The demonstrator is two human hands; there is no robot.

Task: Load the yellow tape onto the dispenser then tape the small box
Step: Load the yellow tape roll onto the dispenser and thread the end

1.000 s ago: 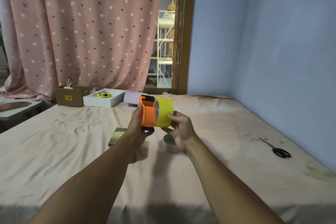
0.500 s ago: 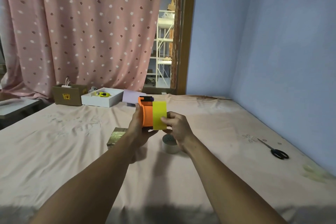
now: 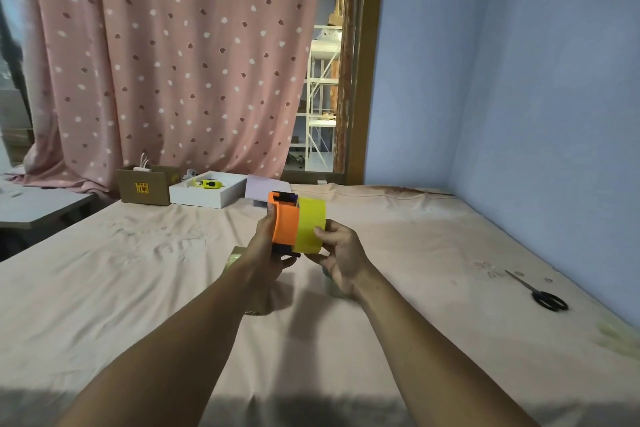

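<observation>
I hold the orange tape dispenser (image 3: 284,226) up over the middle of the bed, with my left hand (image 3: 266,246) wrapped around its left side. The yellow tape roll (image 3: 311,225) sits pressed against the dispenser's right side, edge-on to me. My right hand (image 3: 337,255) grips the roll from the right and below. Whether the roll is fully seated on the hub is hidden. A small box (image 3: 234,257) wrapped in shiny greenish film lies on the sheet under my left forearm, mostly covered.
A clear tape roll (image 3: 333,288) lies on the sheet below my right hand. Black scissors (image 3: 543,295) rest at the right near the blue wall. A cardboard box (image 3: 147,185), a white tray (image 3: 204,196) and a lilac sheet (image 3: 261,186) stand at the far edge.
The yellow roll has turned from showing its open side to edge-on and now lies flush against the dispenser. Both hands stayed nearly in place; my view shifted slightly.
</observation>
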